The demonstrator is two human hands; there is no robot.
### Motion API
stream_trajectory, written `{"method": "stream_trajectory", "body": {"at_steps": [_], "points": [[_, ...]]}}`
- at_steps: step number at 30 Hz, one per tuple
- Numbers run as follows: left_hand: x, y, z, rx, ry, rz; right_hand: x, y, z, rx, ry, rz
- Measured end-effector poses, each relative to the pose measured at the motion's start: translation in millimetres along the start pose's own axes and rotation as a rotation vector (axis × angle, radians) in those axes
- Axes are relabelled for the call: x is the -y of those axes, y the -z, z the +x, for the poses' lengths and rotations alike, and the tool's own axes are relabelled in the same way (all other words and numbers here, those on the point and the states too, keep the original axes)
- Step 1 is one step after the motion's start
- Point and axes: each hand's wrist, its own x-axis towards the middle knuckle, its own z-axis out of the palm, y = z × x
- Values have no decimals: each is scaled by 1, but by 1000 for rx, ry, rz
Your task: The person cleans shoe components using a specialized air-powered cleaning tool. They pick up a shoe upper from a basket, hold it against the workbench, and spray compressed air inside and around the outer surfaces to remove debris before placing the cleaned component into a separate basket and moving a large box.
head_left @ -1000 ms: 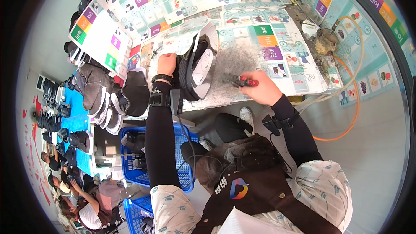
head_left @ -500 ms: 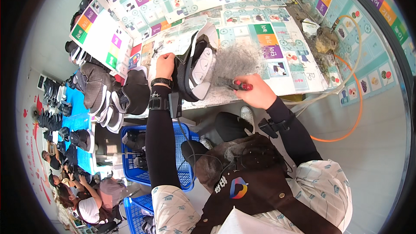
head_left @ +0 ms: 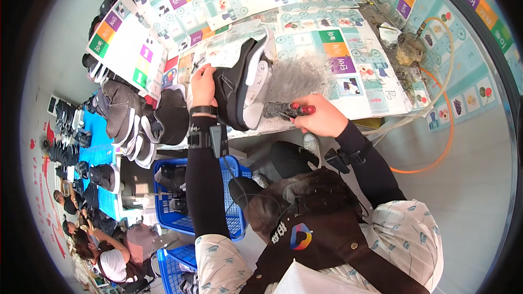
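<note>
Left hand [head_left: 204, 84] clasped, arm extended, right hand [head_left: 321, 117] fisted, elbow bent

Bright, even daylight; soft shadows; strong fisheye bending, black vignette at rim.

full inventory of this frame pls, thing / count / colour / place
shoe: 1, black with white sole, held on edge at the table's front
hand tool: 1, dark with red end, at the shoe's sole
table: 1, covered in pale picture-printed sheets, centre
grey smear: 1, on the sheets right of the shoe
hoses: 2, orange and pale, right of the table
shoe pile: several, black and white, left of the table
baskets: 2, blue, below the table
apron: 1, dark brown, on the person
left hand: grips the shoe's upper
right hand: grips the hand tool
</note>
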Motion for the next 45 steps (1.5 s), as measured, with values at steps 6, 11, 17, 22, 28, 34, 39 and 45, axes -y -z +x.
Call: {"method": "stream_trajectory", "body": {"at_steps": [6,11,17,22,28,34,39,45], "points": [[-18,-13,1,-69,-125,-372,3,24,-4,-207,147,-31],[17,-27,10,-93,-153,-302,-1,14,16,-314,178,-314],[16,-25,10,-42,-140,-349,-6,15,19,-336,178,-300],[14,-19,0,-42,-123,-403,-16,8,22,-257,241,-363],[23,-4,-7,-15,-88,-472,-4,7,23,-283,237,-331],[17,-10,-17,-1,-102,-426,9,2,21,-309,200,-304],[17,-1,-19,-9,-113,-438,4,-8,22,-227,189,-328],[18,-4,-21,-29,-127,-448,-3,2,16,-274,229,-330]]}}
